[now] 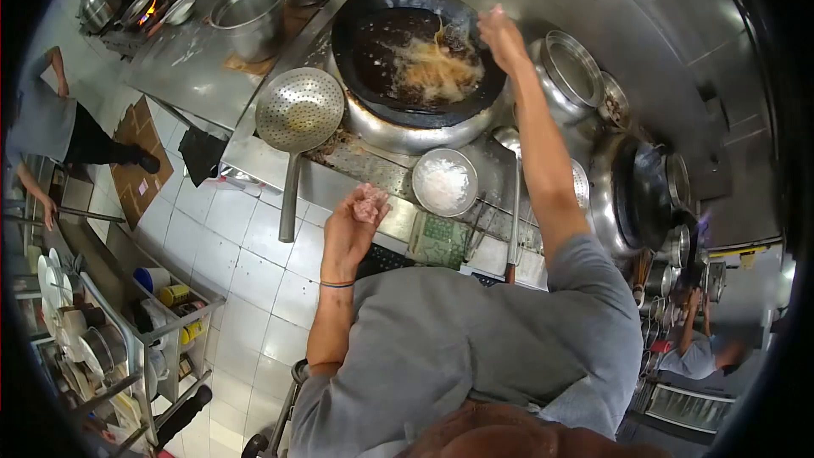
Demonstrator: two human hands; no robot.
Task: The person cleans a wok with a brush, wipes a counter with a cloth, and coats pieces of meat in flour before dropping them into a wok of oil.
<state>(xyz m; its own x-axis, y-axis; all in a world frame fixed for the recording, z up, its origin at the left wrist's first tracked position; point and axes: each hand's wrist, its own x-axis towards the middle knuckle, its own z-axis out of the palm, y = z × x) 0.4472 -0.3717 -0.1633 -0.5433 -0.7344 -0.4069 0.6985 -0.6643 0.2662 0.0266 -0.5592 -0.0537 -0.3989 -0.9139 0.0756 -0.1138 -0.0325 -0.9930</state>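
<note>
My left hand [346, 242] is cupped, palm up, around a clump of raw pink minced meat [370, 203], at the near edge of the stove. Over the right rim of the black wok [349, 38], my right hand [504, 37] has its fingers drawn together. Whether anything is in them I cannot make out. Dark oil in the wok bubbles around a pale golden frying mass [437, 70]. Between my hands and nearer my body stands a metal bowl of white powder [444, 182]. A perforated strainer [300, 110] rests left of the wok, its handle toward me.
A ladle [514, 195] lies under my right forearm. Stacked metal pots [570, 72] and a second wok [649, 195] stand to the right. At the left are a steel pot [248, 19], a shelf rack [140, 339] and another person [59, 114]; one more person [691, 356] is far right.
</note>
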